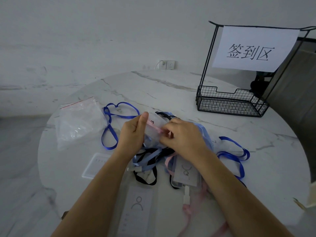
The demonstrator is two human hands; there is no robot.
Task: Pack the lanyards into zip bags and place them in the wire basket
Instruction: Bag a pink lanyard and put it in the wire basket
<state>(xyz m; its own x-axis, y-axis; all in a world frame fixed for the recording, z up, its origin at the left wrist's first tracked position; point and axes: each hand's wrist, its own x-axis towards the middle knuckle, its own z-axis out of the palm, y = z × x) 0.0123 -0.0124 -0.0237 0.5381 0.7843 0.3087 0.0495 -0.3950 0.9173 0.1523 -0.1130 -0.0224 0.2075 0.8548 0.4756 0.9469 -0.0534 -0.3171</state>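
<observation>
Above the middle of the round marble table (pixel 171 82), both hands hold a small clear zip bag (pixel 156 124) with a pink lanyard strap inside. My left hand (pixel 132 132) grips the bag's left edge, thumb up. My right hand (pixel 183 135) pinches the pink strap at the bag's mouth. A tangle of light blue, black and pink lanyards (pixel 150 158) lies under the hands. One dark blue lanyard (pixel 109 127) lies to the left, another (pixel 234 154) to the right. The black wire basket (pixel 230 104) stands at the far right.
A stack of clear zip bags (pixel 78 122) lies at the left. Badge cards lie near me: one (pixel 138 207) at the front, one (pixel 185 171) in the tangle, one (pixel 94 165) at the left. A paper sign (pixel 253 48) hangs above the basket.
</observation>
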